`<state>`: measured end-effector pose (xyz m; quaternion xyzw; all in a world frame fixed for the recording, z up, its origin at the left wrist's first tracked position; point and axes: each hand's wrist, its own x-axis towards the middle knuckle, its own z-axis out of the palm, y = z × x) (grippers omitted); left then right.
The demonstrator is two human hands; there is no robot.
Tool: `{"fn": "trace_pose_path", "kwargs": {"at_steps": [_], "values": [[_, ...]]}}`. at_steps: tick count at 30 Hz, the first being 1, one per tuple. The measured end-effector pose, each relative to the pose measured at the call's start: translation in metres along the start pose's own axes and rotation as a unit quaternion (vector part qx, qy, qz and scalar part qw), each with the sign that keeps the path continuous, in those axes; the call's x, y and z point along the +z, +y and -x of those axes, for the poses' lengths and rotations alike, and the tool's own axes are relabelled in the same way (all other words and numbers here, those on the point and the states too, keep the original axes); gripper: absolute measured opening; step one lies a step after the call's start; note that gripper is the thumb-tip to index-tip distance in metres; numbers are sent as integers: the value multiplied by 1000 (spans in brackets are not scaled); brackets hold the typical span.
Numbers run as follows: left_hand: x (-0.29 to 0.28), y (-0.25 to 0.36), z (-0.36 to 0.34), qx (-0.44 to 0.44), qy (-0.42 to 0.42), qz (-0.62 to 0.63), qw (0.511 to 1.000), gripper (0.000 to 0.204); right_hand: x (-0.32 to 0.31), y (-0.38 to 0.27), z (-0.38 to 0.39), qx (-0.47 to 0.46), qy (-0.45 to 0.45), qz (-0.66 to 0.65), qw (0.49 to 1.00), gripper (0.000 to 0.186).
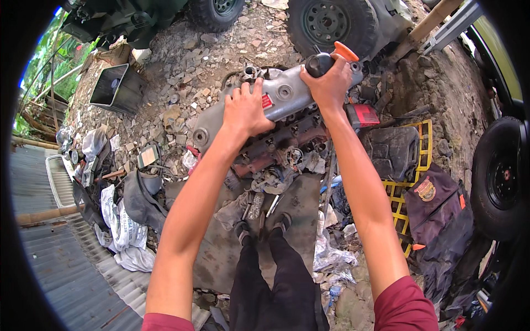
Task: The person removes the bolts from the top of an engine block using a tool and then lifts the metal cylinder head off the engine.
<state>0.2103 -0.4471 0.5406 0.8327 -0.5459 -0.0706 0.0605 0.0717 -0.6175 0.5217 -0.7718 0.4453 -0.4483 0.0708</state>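
A long silver-grey engine valve cover (pixel 212 122) lies slantwise in front of me, its right end farther away. My left hand (pixel 244 107) is closed over its middle, fingers across the top beside a small red label. Farther right, my right hand (pixel 329 85) grips the cover next to a black round cap (pixel 319 65). An orange flared piece (pixel 346 51) sticks up past its fingers; how it is attached is hidden. Below the cover shows the engine (pixel 292 132) with a rusty manifold (pixel 256 164). I cannot tell whether the cover touches the engine.
Tools (pixel 273 205) and rags lie on a dark mat (pixel 212 254) by my feet. On the right are a yellow crate (pixel 400 207), a dark jacket (pixel 436 196) and a tyre (pixel 499 176). A square bin (pixel 116 88) stands far left on rubble. A vehicle wheel (pixel 331 25) is beyond.
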Motion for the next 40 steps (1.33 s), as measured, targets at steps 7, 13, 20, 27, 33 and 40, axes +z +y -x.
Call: {"fn": "trace_pose_path", "kwargs": {"at_steps": [7,13,20,27,33,40], "values": [[19,-5,112,96,124,74,985,106,-92,-20,62,-82,66,-34,994,75],[144,-20,275,-280,-10,638,718,48,-148,-7,133,-237,-42,-27,970,71],[235,36,374,-497,-274,791,228,107,-198,-30,171,-317,-147,-65,935,72],[156,29,340,-337,-279,873,215,105,-267,-86,181,-309,-93,-91,942,84],[103,5,344,-272,-211,921,184,115,-336,-134,182,-327,57,-61,941,87],[39,6,291,-104,-64,989,83,112,-389,-187,171,-187,266,28,945,108]]}}
